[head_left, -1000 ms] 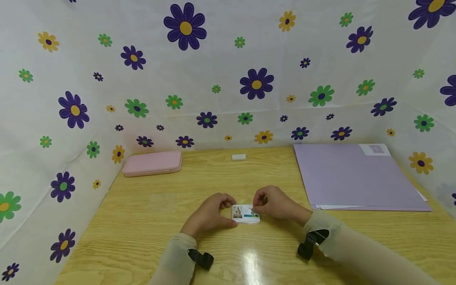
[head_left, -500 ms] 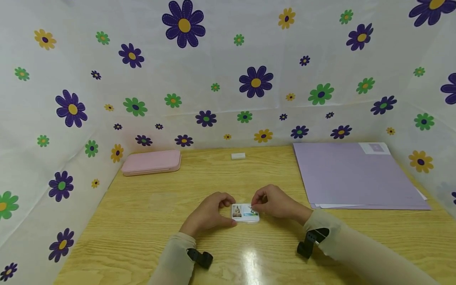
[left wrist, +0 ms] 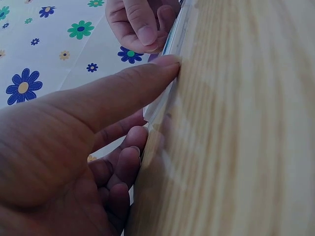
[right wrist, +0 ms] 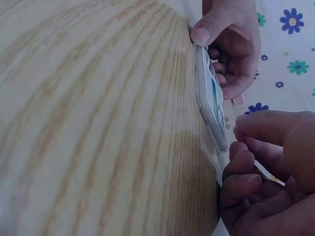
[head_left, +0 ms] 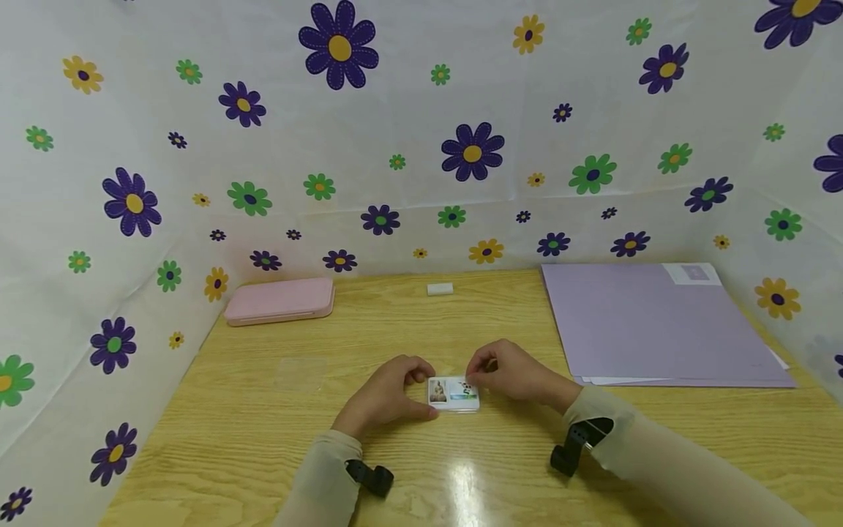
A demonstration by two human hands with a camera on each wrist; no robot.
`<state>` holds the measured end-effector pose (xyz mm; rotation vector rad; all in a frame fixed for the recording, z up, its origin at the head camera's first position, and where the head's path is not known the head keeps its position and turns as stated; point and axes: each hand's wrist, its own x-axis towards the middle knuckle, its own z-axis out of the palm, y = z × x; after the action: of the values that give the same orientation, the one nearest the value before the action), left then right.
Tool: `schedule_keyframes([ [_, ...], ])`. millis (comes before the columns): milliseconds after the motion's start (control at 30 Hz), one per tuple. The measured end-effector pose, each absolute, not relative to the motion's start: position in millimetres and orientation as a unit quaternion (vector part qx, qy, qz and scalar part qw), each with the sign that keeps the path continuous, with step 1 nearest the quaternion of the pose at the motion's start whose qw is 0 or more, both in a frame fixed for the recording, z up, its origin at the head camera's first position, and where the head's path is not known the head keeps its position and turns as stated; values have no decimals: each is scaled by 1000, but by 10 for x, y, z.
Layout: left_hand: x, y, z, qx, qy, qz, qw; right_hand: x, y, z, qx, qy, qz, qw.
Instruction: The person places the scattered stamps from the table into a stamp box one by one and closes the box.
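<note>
Bearing the work, a wooden table point(head_left: 211, 446) reaches under the left hand point(head_left: 388, 397), which grips one end of a printed card point(head_left: 454, 395); the right hand point(head_left: 510, 372) bunches its fingertips by the card's other end, though whether they pinch anything I cannot tell. Fine corner work seems in hand, probably calling next for a steady left hold.

The left arm point(head_left: 319, 483) and the right arm point(head_left: 685, 461) are reaching over the surface point(head_left: 250, 439), well in from its far edge. The left hand point(head_left: 385, 399) is making a gentle grip, its straight thumb lying on the near side and its other fingers bending on the far side. The right hand point(head_left: 512, 373) is curling its fingers in, with its thumb tip and pointing fingertip lying close together.
</note>
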<state>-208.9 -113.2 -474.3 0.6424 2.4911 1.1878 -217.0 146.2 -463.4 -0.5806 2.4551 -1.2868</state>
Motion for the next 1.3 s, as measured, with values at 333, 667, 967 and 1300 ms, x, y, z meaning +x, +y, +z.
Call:
schedule_keyframes([
  [333, -2100, -1106, -4731, 222, 865, 418, 167, -2137, 1552, -4603, -183, 850, -475, 135],
  [667, -2113, -1119, -4722, 222, 872, 408, 154, -2160, 1532, -4529, -181, 848, -484, 119],
  [967, -2137, -1173, -4731, 223, 873, 412, 137, -2111, 1401, -4440, -205, 829, -510, 105],
  [1300, -2095, -1276, -4634, 218, 876, 414, 118, -2060, 1237, -4335, -236, 817, -519, 85],
])
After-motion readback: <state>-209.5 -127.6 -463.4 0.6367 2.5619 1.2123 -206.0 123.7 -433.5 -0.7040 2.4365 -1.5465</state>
